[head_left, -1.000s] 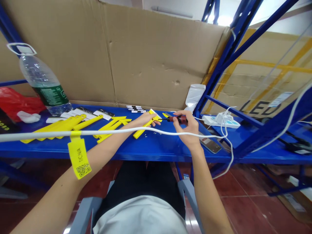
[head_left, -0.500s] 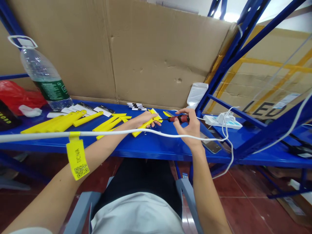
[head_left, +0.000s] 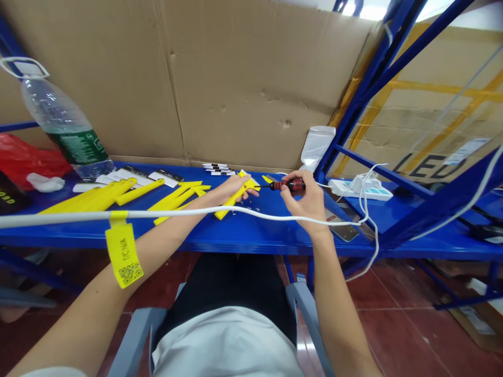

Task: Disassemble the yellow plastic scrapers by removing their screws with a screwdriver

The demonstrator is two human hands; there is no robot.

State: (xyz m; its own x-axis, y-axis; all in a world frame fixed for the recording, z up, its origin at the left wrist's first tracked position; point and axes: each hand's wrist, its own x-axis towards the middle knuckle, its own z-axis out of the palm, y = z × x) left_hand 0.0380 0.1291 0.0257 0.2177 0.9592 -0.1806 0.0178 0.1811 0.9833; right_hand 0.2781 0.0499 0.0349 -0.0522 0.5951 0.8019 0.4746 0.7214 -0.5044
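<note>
My left hand is closed around a yellow scraper-like tool, its handle slanting down toward me and its wide head up. In my right hand is a screwdriver with a red and black handle. The screwdriver's thin shaft points left, its tip at the tool's head; whether it sits in a screw is too small to tell. Tiny screw-like bits lie scattered on the blue table below. More yellow handles lie left of my left hand, with a further pile beyond.
Small white and black packs lie at the back of the blue table, with flat packs further left by a water bottle. A white cable crosses before my forearms. A phone and power strip are right.
The tool in my left hand has turned slightly, its head now tilted more upright. My right hand keeps the screwdriver at the head. The whole view has shifted a little.
</note>
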